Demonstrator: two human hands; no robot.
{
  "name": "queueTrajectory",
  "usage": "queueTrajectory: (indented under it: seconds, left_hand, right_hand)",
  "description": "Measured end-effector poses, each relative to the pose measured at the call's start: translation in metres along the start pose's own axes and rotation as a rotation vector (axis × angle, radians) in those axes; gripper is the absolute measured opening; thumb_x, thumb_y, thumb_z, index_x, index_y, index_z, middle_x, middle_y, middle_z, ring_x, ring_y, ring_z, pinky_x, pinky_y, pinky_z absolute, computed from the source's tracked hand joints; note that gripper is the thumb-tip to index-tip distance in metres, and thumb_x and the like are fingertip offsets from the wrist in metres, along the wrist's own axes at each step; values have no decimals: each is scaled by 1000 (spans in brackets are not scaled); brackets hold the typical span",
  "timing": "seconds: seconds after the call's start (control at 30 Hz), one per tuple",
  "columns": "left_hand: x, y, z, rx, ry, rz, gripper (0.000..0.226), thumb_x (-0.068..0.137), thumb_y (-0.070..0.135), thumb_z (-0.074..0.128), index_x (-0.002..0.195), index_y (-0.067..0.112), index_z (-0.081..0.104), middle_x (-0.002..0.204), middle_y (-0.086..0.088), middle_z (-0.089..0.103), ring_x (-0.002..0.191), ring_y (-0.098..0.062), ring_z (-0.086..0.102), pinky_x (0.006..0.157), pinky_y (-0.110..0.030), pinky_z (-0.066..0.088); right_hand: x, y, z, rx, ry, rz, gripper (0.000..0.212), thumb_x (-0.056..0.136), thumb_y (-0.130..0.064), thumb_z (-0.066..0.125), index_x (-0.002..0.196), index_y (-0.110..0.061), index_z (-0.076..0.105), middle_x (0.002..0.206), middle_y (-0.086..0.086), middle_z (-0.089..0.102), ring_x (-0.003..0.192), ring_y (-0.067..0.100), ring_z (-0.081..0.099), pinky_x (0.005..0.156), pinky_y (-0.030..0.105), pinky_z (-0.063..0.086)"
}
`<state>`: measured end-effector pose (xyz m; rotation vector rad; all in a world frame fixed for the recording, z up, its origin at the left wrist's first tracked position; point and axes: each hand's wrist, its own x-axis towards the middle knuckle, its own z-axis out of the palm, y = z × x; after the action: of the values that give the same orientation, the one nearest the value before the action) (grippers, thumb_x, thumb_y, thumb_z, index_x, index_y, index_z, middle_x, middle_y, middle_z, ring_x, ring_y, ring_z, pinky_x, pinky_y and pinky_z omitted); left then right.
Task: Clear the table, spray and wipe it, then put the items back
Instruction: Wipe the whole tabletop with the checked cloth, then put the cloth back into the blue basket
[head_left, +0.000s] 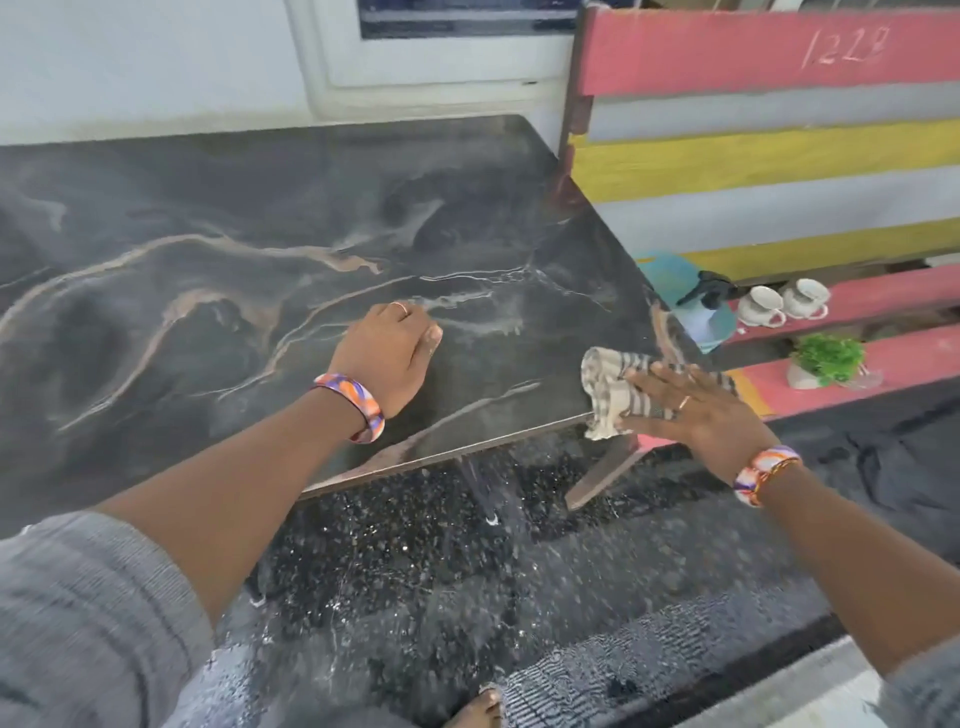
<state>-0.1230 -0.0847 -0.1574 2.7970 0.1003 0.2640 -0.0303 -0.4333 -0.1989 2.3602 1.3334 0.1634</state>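
A dark marble-patterned table (218, 223) fills the left and middle of the view, its top bare. My left hand (387, 353) rests on it near the front edge, fingers curled into a loose fist with nothing in it. My right hand (691, 410) lies flat with spread fingers on a striped beige cloth (608, 384) at the table's front right corner, pressing it down. On the bench to the right stand a spray bottle (709, 306) with a black trigger, two white cups (782, 306) and a small green plant (826, 361).
A slatted bench (779, 156) painted pink, yellow and grey stands close against the table's right side. A white door (431, 57) and wall are behind the table. The floor (467, 571) below is dark and speckled, with my foot (478, 709) at the bottom.
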Motion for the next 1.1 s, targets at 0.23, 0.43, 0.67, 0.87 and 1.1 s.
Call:
queueTrajectory:
  seconds: [0.23,0.43,0.67,0.87,1.1]
  left_hand:
    - [50,58,35,-101,-57,74,41,90,27,34,109,3,61,121,-15,60,112,-36,52,99,-37,36]
    - [108,112,63,-317,-85,58,36,88,16,53,124,9,54,133,-10,52,124,-25,48,105,-29,35]
    - [216,196,85,-996,-456,-308,18,79,17,66,68,5,59,64,-11,56,67,-21,52,71,-30,44]
    - [278,236,118,-1148,-791,-553,20,84,32,63,82,13,57,75,-2,64,63,-15,61,64,-28,49]
    - [336,230,148,-999,-345,-388,25,74,25,74,81,9,57,70,-12,48,61,-16,43,51,-13,35]
  right_hand:
    - [-38,64,28,330,-48,320,81,44,28,67,104,-26,73,131,14,58,99,40,66,56,45,58]
    - [-34,107,34,1008,172,1000,48,83,12,46,125,-6,58,111,18,64,99,28,60,79,31,42]
    - [21,157,19,2401,466,1142,38,87,-22,49,61,-9,74,67,5,72,59,14,70,57,25,58]
    - [73,186,31,2850,429,709,57,92,-41,41,128,1,52,117,27,62,111,38,60,95,48,47]
    - [109,242,68,2094,239,1260,16,75,-15,73,76,-5,61,80,10,67,77,26,63,66,32,52]
